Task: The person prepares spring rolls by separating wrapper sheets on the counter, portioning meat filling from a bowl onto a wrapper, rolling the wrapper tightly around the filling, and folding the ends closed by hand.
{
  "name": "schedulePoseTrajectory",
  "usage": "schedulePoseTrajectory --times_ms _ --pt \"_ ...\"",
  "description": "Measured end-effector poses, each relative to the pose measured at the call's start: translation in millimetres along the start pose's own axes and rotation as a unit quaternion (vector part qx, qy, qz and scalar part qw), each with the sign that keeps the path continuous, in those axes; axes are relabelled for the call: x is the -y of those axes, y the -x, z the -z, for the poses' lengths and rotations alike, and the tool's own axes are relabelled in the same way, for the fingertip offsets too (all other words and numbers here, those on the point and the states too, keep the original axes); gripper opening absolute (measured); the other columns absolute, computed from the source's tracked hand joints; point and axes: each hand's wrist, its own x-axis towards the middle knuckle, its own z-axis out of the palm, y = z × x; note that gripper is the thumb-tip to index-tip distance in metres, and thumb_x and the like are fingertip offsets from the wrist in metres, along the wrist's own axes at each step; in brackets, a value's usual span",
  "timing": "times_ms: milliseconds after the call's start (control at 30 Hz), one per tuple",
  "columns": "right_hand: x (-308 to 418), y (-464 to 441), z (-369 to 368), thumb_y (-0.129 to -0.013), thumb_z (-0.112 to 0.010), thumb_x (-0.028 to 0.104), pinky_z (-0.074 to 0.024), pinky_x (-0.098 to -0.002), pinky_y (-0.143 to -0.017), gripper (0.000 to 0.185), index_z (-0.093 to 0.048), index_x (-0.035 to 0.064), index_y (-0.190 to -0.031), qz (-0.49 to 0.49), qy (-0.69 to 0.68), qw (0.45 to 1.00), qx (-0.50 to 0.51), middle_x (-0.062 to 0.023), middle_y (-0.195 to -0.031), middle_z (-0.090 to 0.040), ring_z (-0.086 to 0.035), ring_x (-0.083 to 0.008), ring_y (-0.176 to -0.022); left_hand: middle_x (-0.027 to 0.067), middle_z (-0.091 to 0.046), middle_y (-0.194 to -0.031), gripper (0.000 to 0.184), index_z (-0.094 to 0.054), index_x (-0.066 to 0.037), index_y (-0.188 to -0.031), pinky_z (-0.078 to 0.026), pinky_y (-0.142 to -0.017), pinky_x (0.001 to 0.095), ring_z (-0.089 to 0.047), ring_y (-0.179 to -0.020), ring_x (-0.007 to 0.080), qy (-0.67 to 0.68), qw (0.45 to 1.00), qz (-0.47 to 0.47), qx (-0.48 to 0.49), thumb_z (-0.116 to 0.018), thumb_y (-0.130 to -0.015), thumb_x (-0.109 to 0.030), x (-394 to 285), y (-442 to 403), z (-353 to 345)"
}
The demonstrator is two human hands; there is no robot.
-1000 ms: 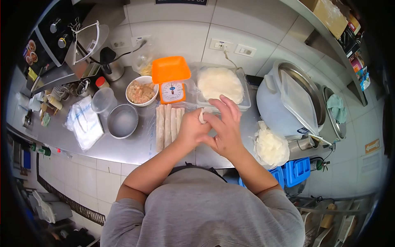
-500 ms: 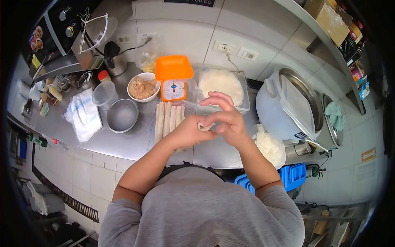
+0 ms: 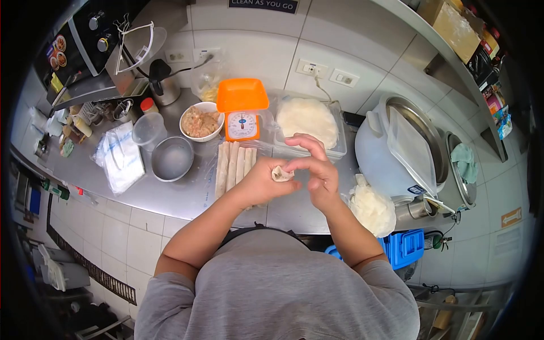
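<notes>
My left hand (image 3: 260,184) is closed around a spring roll (image 3: 281,173), whose pale wrapper end faces right. Fingers loosely bent and apart, my right hand (image 3: 318,175) has a fingertip against that end. Behind my left hand, several long uncooked spring rolls (image 3: 233,161) lie side by side on plastic, partly hidden by the hand. Past my right hand stands a clear container with a stack of round white wrappers (image 3: 309,122). A further pile of wrappers (image 3: 371,209) lies beside my right forearm.
Farther back are a bowl of minced filling (image 3: 201,123) and an orange kitchen scale (image 3: 242,126). A metal bowl (image 3: 172,158), a clear tub (image 3: 148,131) and plastic bags (image 3: 120,158) sit on the left. A big lidded bucket (image 3: 391,150) stands at right, under a shelf (image 3: 453,68).
The view has shifted slightly. Both hands keep nearly the same place at the roll's end, and the right fingers have come a little closer together.
</notes>
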Motion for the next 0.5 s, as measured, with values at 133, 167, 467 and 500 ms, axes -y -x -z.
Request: schedulePoseTrajectory --times_ms 133,167,467,500 --pt "7.7 -11.2 7.3 -0.084 -0.057 0.062 -0.0276 -0.0476 -0.107 0.053 -0.071 0.0113 -0.089 0.088 0.153 0.982 0.069 -0.0133 -0.13 -0.054 -0.039 -0.0348 -0.128 -0.0029 -0.057 -0.069 0.012 -0.06 -0.006 -0.074 -0.044 -0.062 0.0248 -0.053 -0.067 0.0062 -0.002 0.999 -0.022 0.039 -0.072 -0.075 -0.008 3.0 -2.2 1.2" --pt "10.0 -14.6 9.3 -0.083 -0.057 0.063 -0.0279 -0.048 -0.107 0.053 -0.071 0.0118 -0.089 0.115 0.203 0.968 0.093 -0.0131 -0.13 -0.054 -0.039 -0.0353 -0.128 -0.0024 -0.057 -0.069 0.012 -0.06 -0.006 -0.074 -0.044 -0.06 0.0246 -0.053 -0.066 0.0062 -0.002 0.999 -0.016 0.038 -0.072 -0.075 -0.007 3.7 -2.9 -0.4" --pt "18.0 2.1 2.8 -0.077 -0.061 0.067 -0.033 -0.0486 -0.103 0.057 -0.073 0.0154 -0.097 0.13 0.234 0.963 -0.023 -0.0154 -0.13 -0.055 -0.041 -0.0349 -0.125 -0.0017 -0.054 -0.062 0.02 -0.054 -0.008 -0.068 -0.038 -0.046 0.0218 -0.05 -0.053 0.0042 0.127 0.991 0.034 0.006 -0.071 -0.079 -0.008 -9.9 0.2 5.6" --pt "16.9 2.0 0.5 -0.079 -0.057 0.068 -0.0325 -0.0494 -0.103 0.058 -0.074 0.015 -0.096 0.135 0.247 0.959 -0.023 -0.0156 -0.129 -0.056 -0.042 -0.0357 -0.124 -0.0019 -0.053 -0.061 0.02 -0.055 -0.008 -0.068 -0.038 -0.046 0.0218 -0.05 -0.053 0.0042 0.125 0.992 0.023 0.015 -0.07 -0.08 -0.008 -7.4 -0.6 6.5"
